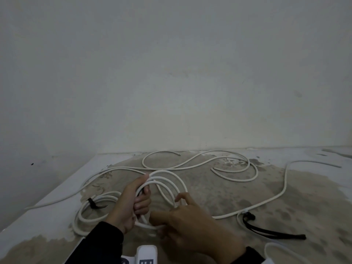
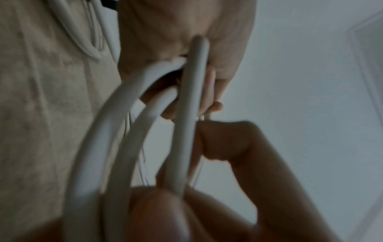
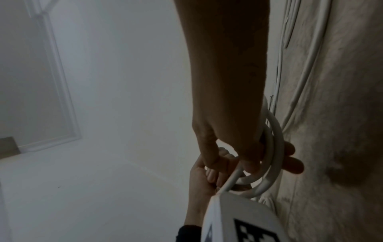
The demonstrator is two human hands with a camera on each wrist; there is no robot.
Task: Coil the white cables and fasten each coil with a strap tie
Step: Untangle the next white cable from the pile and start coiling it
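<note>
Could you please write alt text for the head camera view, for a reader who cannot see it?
A left hand grips several loops of white cable above a stained surface while the right hand touches the loops' lower edge. A coil bound by a black strap lies left; loose cable sprawls behind.

Stained beige cloth surface [image 1: 219, 195]: loose white cables [image 1: 198, 162], tied coil [image 1: 91, 212] at left, black strap tie [image 1: 270, 232] at right.
</note>
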